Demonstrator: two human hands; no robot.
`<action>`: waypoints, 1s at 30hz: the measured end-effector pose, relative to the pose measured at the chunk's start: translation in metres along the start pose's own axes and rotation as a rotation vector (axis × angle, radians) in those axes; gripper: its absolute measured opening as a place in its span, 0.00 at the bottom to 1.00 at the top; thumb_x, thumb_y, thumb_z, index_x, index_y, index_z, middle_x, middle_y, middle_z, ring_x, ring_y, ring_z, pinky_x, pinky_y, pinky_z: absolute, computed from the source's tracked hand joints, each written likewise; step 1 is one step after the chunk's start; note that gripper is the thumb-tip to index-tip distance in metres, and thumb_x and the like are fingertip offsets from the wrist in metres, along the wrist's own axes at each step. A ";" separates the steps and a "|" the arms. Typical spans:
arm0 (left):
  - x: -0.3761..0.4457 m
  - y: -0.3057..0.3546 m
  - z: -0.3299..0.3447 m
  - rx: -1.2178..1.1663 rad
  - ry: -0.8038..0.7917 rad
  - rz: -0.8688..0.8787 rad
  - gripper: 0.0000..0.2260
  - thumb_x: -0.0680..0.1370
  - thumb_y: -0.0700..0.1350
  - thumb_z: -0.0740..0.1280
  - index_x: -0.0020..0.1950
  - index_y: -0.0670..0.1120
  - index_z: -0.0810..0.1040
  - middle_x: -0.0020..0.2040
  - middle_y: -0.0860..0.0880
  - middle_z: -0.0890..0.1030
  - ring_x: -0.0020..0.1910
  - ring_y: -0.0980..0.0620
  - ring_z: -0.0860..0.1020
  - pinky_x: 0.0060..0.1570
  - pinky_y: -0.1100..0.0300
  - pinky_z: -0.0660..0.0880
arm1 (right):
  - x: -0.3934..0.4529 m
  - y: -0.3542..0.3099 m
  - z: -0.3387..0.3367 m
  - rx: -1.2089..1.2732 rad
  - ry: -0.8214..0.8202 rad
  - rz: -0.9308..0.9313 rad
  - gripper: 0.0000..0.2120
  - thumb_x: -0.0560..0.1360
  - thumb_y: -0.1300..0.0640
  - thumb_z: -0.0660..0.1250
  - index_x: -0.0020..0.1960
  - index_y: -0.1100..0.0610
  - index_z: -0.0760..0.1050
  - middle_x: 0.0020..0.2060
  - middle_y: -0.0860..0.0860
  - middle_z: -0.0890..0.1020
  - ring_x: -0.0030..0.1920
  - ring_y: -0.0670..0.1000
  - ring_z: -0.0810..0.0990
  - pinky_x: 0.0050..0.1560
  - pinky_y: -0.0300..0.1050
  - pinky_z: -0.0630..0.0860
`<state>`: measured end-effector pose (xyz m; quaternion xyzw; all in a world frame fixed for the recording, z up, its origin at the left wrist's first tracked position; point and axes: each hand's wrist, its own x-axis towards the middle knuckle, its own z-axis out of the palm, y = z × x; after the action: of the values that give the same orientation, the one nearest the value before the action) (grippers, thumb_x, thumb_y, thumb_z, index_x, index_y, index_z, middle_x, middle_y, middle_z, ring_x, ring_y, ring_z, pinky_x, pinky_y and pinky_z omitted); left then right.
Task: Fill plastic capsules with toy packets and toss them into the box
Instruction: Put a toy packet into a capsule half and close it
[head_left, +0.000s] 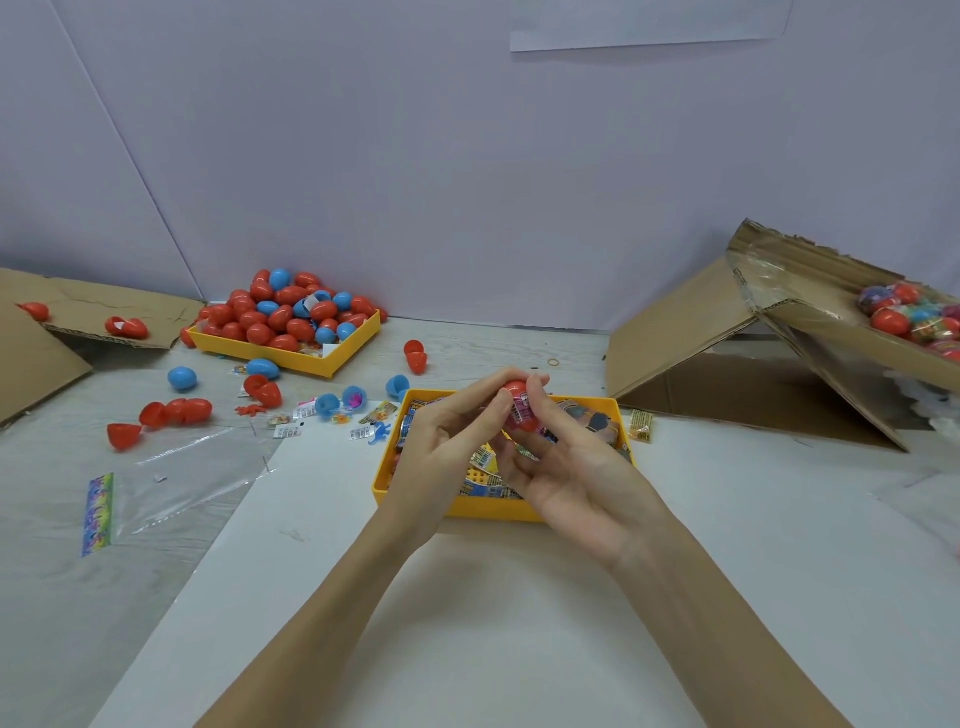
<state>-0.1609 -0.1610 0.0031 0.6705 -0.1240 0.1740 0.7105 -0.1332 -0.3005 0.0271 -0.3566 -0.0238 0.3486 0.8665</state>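
Printing appears on the packets and on a label strip of the capsule, but none of it is legible.

The red capsule (521, 410) is held above the near yellow tray (382, 475), between both hands. The left hand (447, 447) grips it from the left with thumb and fingertips curled onto its upper part. The right hand (569, 467) pinches it from the right, thumb on top and the other fingers beneath and partly extended.

The near yellow tray holds assorted toy packets (597, 423). The far yellow tray (332, 364) on the desk (519, 343) is heaped with red and blue capsules (291, 314). The cardboard box (810, 306) at right, lined with clear plastic, contains filled capsules (914, 319). Loose capsule halves (176, 413) and small packets lie scattered on the desk at left.
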 end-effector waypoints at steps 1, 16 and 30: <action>0.000 0.000 0.000 0.003 -0.002 -0.003 0.14 0.84 0.43 0.63 0.67 0.51 0.81 0.64 0.50 0.83 0.68 0.52 0.78 0.63 0.64 0.74 | 0.000 0.000 -0.001 -0.015 0.009 -0.009 0.09 0.72 0.51 0.76 0.46 0.56 0.88 0.46 0.55 0.86 0.46 0.52 0.86 0.43 0.40 0.82; -0.001 -0.001 0.000 0.179 0.057 0.019 0.11 0.85 0.40 0.62 0.62 0.44 0.83 0.58 0.48 0.85 0.61 0.47 0.81 0.59 0.56 0.79 | 0.000 -0.004 -0.007 -0.125 0.015 -0.018 0.09 0.80 0.59 0.68 0.57 0.64 0.81 0.46 0.56 0.84 0.43 0.50 0.85 0.49 0.42 0.83; 0.002 -0.004 -0.004 0.011 0.102 -0.027 0.11 0.85 0.45 0.63 0.63 0.45 0.82 0.59 0.46 0.85 0.63 0.47 0.81 0.59 0.59 0.78 | 0.005 -0.002 -0.011 -0.154 -0.054 -0.069 0.13 0.80 0.60 0.69 0.61 0.67 0.81 0.50 0.56 0.86 0.52 0.51 0.86 0.48 0.38 0.82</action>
<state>-0.1574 -0.1570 -0.0001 0.6665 -0.0777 0.1989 0.7143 -0.1251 -0.3056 0.0191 -0.4113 -0.0863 0.3252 0.8471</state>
